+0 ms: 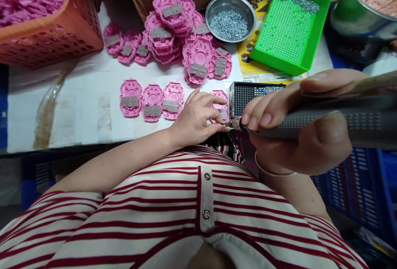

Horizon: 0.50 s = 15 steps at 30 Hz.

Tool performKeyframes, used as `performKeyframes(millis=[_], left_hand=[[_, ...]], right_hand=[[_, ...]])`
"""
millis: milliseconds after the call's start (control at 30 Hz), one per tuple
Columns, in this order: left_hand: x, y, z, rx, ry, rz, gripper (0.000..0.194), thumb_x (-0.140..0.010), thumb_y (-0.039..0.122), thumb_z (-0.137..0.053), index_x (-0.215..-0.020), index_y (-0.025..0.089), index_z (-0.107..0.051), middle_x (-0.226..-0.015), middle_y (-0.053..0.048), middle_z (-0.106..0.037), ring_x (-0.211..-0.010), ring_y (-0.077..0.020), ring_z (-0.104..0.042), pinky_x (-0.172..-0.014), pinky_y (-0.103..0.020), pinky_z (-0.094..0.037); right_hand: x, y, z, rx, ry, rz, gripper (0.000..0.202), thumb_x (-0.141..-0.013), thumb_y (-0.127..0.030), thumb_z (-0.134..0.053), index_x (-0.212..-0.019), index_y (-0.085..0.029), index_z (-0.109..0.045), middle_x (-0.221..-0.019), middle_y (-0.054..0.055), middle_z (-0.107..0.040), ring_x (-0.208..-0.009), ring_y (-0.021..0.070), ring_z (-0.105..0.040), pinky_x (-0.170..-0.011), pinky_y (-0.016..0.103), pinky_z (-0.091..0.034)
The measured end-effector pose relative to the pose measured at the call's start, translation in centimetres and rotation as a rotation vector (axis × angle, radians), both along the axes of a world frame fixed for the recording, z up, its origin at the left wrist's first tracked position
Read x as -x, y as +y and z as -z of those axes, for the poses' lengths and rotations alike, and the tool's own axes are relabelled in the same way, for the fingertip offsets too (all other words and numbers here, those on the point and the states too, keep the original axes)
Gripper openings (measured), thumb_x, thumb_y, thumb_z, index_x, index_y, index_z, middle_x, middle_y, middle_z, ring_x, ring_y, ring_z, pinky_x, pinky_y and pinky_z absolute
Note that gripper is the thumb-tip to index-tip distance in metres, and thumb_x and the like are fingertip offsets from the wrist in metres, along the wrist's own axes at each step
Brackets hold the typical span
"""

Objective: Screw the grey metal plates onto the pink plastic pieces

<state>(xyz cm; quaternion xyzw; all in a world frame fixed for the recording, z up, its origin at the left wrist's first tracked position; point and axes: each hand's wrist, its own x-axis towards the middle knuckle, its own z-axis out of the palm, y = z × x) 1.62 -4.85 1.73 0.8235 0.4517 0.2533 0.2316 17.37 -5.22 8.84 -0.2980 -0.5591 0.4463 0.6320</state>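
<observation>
- The white-topped worktable [83,108] runs across the far side of the person's striped shirt [155,211].
- At the far left stands an orange perforated basket [77,25], filled with pink plastic parts.
- A blue plastic crate [356,190] lies below the tabletop at the near right.
- The green perforated tray [324,17] sits at the far right, partly over a yellow printed sheet [245,64], with small silver screws gathered toward its far end.
- Right of it, a metal pot [344,19] holds pale pink pieces.
- A heap of pink plastic shells [166,33] fitted with grey plates occupies the far middle.
- The right hand [313,145] is closed around a grey power screwdriver [366,116], which points left.
- The left hand [194,116] reaches in from the left, its fingers curved over a single pink shell; thumb and forefinger are close together beside the driver's tip, and whether they pinch anything cannot be told.
- A round steel bowl [231,2] of silver screws stands between the heap and the green tray.
- Beside the single shell, on its right, is a black perforated tray [240,99] with silver screws at its right part.
- Three pink shells [151,95] with grey plates lie in a row left of the left hand.
- The single pink shell [221,95], partly covered by the left fingers, lies flat near the table's near edge.
- The screwdriver bit [228,124] meets the area at the shell's near right edge; exact contact is unclear.
</observation>
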Motion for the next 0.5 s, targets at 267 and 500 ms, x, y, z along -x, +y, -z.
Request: performKeyframes(millis=[267, 500], left_hand=[[0.1, -0.3, 0.4, -0.046, 0.213, -0.096, 0.045, -0.083, 0.051, -0.070, -0.117, 0.021, -0.070, -0.127, -0.011, -0.062, -0.122, -0.0315, -0.049, -0.115, -0.061, -0.022], [0.1, -0.4, 0.4, -0.095, 0.241, -0.089, 0.034, -0.083, 0.044, -0.071, -0.112, 0.025, -0.072, -0.117, -0.008, -0.065, -0.115, -0.0300, -0.052, -0.114, -0.062, -0.026]], right_hand=[[-0.2, 1.6, 4.1, -0.110, -0.103, 0.197, 0.029, -0.079, -0.058, -0.067, -0.097, -0.037, -0.058, -0.059, -0.004, -0.043, -0.050, 0.0155, -0.052, -0.047, 0.033, -0.046], [0.1, 2.5, 5.5, -0.107, -0.046, 0.142, 0.040, -0.077, -0.059, -0.067, -0.104, -0.034, -0.052, -0.074, -0.005, -0.056, -0.048, 0.0109, -0.049, -0.046, 0.029, -0.044]])
